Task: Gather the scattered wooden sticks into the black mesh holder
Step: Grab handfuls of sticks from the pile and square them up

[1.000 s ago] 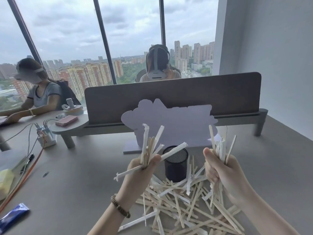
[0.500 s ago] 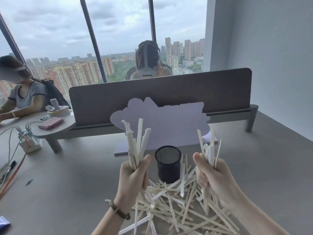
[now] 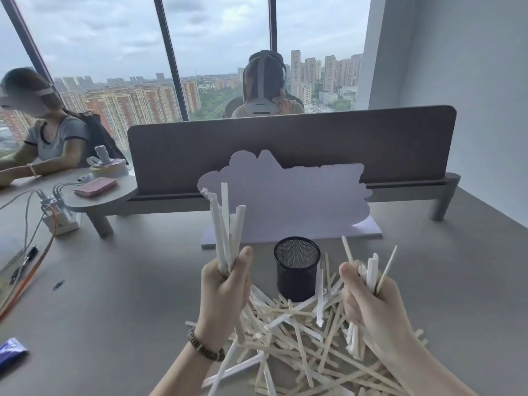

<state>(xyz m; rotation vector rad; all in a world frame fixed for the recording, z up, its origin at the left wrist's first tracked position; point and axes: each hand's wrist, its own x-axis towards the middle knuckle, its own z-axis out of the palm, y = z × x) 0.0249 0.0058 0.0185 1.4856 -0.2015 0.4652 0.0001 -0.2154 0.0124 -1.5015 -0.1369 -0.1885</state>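
Observation:
The black mesh holder [image 3: 296,270] stands upright on the grey table, and nothing shows above its rim. A loose pile of wooden sticks [image 3: 291,335] lies in front of it, some in white paper wrappers. My left hand [image 3: 224,292] is shut on an upright bundle of sticks [image 3: 227,224], left of the holder and level with it. To the holder's right my right hand [image 3: 368,298] grips a second bundle [image 3: 371,267], whose lower ends hang below my fist.
A pale cloud-shaped card [image 3: 285,201] stands just behind the holder, before a dark desk divider [image 3: 285,144]. At left lie cables, a white socket box [image 3: 57,218] and a pink phone [image 3: 95,187]. Two people sit beyond. A blue packet [image 3: 11,355] lies at the near left edge.
My left hand has turned its splayed bundle upright into a tight sheaf. Both hands sit lower and nearer the holder. The camera view has shifted a little.

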